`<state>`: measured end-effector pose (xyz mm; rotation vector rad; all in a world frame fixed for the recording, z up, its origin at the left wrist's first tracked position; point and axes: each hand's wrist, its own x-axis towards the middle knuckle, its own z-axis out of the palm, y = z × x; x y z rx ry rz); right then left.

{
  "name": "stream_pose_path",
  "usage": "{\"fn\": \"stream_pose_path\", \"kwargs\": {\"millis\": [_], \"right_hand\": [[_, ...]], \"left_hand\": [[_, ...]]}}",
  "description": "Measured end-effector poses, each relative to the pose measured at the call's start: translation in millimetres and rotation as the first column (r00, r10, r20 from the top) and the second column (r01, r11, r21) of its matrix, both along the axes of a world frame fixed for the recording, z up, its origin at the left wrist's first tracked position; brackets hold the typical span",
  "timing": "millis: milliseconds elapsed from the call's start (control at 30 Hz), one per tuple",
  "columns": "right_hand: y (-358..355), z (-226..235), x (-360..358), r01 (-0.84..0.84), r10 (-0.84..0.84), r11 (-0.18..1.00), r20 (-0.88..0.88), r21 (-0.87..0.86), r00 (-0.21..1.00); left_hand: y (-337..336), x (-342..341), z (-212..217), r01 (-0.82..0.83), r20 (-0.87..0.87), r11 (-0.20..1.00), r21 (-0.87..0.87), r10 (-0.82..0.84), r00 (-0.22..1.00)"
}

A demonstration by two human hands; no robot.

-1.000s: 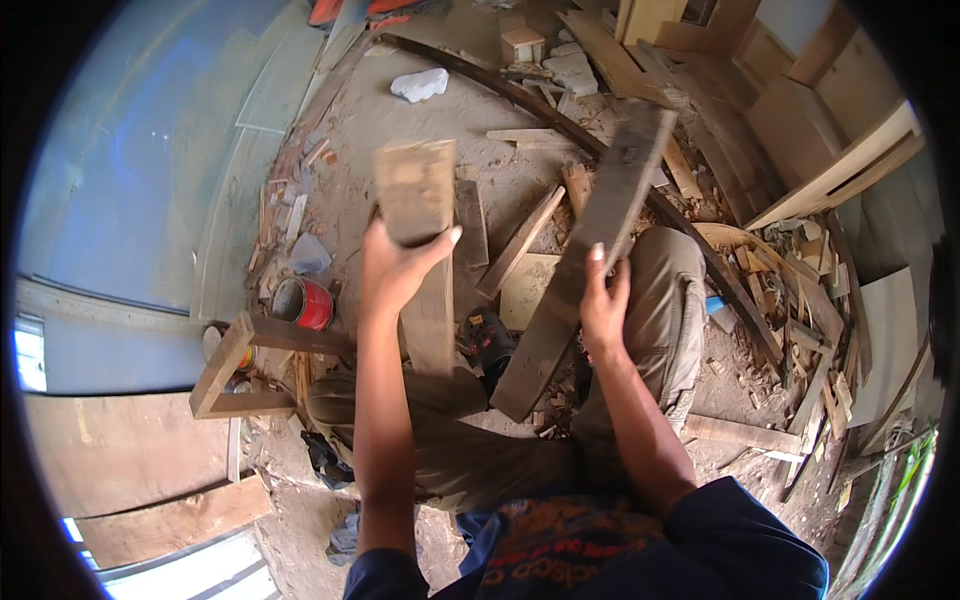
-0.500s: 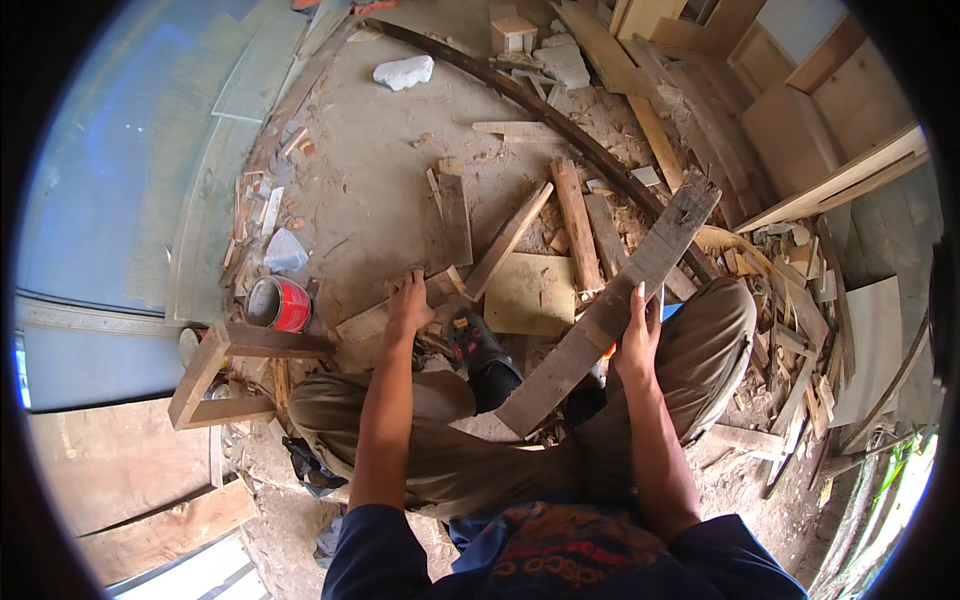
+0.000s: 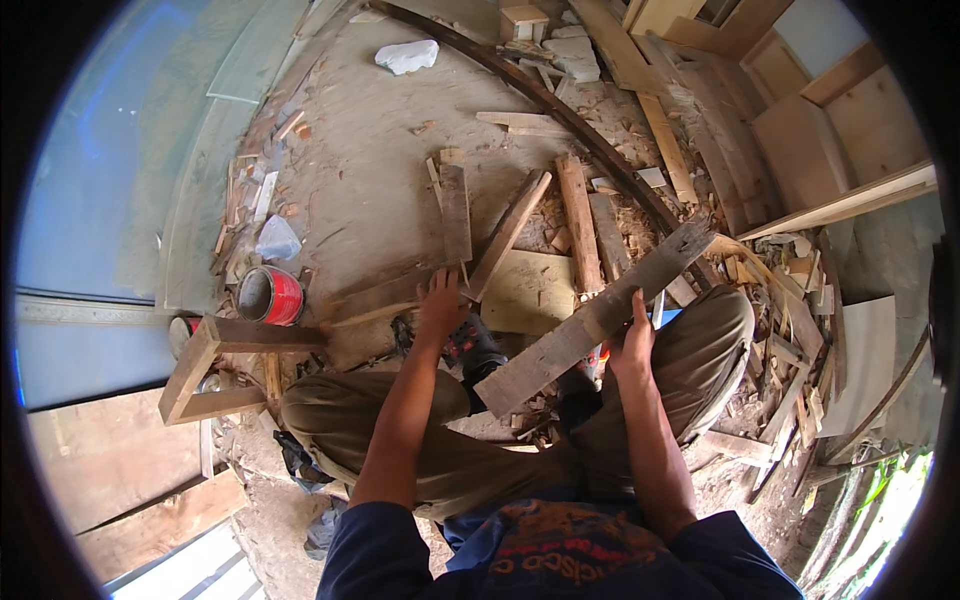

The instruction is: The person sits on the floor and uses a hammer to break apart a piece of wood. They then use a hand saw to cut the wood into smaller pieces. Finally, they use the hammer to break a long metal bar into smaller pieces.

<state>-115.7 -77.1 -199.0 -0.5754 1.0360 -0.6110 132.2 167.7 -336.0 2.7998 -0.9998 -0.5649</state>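
Since the earlier frames, both hands have come down from chest height toward the floor, and the short plank the left hand once held up is no longer raised. Now the left hand (image 3: pixel 440 305) reaches forward with the arm nearly straight, fingers spread and pressed flat on a weathered brown board (image 3: pixel 385 297) lying on the dusty floor (image 3: pixel 370 170) just beyond the person's knees. It rests on the board rather than gripping it; the fingers are open.

Over on the other side, the right hand (image 3: pixel 632 340) is closed around the edge of a long grey plank (image 3: pixel 590 325), thumb on the near side and fingers curled over the far edge. This plank lies tilted on a diagonal, its lower end near the person's lap between the knees and its splintered upper end pointing up and to the right, over the right thigh. The right forearm comes straight up from the lower edge, elbow bent slightly.

Both hands are well apart, each on its own piece of wood. The person sits with knees spread, in tan trousers and a dark blue top.

Around them: a red tin can (image 3: pixel 270 295) stands near the left knee, beside a small wooden frame (image 3: pixel 205 365). A pale square panel (image 3: pixel 530 290) lies between the two hands, with several loose slats (image 3: pixel 580 225) and offcuts scattered beyond it.
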Motion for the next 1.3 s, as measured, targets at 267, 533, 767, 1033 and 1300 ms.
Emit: {"fn": "stream_pose_path", "kwargs": {"millis": [267, 533, 767, 1033, 1300], "right_hand": [[-1, -2, -4, -0.049, 0.052, 0.998, -0.083, 0.036, 0.995], [1, -6, 6, -0.071, 0.074, 0.997, -0.068, 0.039, 0.995], [6, -19, 9, -0.115, 0.117, 0.992, -0.035, 0.054, 0.992], [14, -16, 17, -0.145, 0.150, 0.988, -0.105, 0.052, 0.983], [5, -15, 14, -0.143, 0.148, 0.988, -0.108, 0.055, 0.983]], "left_hand": [[24, 28, -24, -0.244, 0.088, 0.969, -0.038, 0.247, 0.965], [33, 58, -23, -0.123, 0.198, 0.952, 0.280, 0.068, 0.978], [30, 47, -19, -0.125, 0.120, 0.940, 0.319, 0.091, 0.989], [39, 51, -2, -0.390, 0.261, 0.917, 0.081, 0.358, 0.896], [28, 87, 21, -0.471, 0.163, 0.872, 0.135, 0.449, 0.878]]}}
